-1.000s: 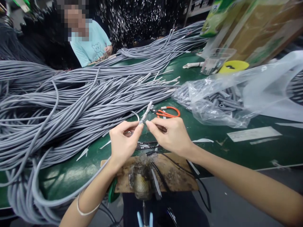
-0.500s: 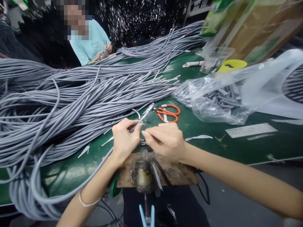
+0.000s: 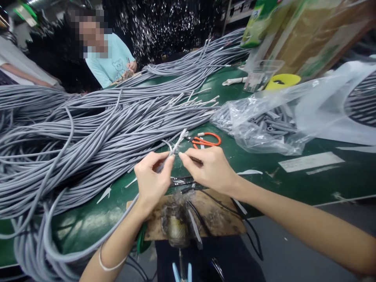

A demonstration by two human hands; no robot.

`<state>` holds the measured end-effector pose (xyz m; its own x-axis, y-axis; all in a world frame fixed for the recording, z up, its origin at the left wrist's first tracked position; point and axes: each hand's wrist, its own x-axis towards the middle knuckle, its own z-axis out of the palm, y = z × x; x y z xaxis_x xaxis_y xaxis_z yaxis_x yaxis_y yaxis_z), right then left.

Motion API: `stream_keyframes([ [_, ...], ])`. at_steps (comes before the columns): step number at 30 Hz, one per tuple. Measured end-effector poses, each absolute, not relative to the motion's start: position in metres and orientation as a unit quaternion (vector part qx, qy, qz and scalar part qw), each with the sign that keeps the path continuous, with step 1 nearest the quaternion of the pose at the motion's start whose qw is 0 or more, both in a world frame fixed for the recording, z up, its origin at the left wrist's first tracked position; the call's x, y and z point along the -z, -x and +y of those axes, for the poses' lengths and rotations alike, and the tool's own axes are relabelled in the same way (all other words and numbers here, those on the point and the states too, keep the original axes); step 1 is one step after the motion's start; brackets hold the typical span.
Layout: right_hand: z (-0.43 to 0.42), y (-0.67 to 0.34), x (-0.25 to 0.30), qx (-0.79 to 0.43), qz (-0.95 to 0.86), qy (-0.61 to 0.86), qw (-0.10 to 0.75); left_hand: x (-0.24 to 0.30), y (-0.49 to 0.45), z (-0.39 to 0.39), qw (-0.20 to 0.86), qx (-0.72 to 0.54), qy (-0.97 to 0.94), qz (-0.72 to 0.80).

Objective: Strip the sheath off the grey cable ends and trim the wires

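Note:
My left hand (image 3: 154,172) is closed on a grey cable (image 3: 123,213) close to its end, and the cable trails back along my left forearm. Past my fingertips sticks out the cable's stripped, whitish end (image 3: 179,141). My right hand (image 3: 210,168) is pinched beside that end, thumb and forefinger together; whatever lies between them is too small to make out. Just beyond the hands, orange-handled scissors (image 3: 209,138) rest on the green table (image 3: 246,188), partly covered by my right hand.
Bundled grey cables (image 3: 96,156) cover the left and back. On the right lie a clear bag of short grey tubes (image 3: 273,125), a plastic cup (image 3: 261,74) and a yellow container (image 3: 283,81). A wooden board with a motor (image 3: 178,227) sits below my hands. Across the table sits a person (image 3: 110,62).
My right hand has moved up and nearer the cable's end, now overlapping the scissors. The whitish end looks more spread. Another person's arm has come into view at the far left.

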<state>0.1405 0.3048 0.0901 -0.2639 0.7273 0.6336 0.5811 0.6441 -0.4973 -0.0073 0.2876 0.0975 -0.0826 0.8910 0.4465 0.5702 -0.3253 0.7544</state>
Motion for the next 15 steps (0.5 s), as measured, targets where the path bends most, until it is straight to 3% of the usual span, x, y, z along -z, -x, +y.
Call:
stream_keyframes([
  [15, 0.3064, -0.1396, -0.0891, -0.098, -0.785, 0.394, 0.468, -0.0982, 0.0093, 0.2876, 0.039, -0.477, -0.718, 0.505],
])
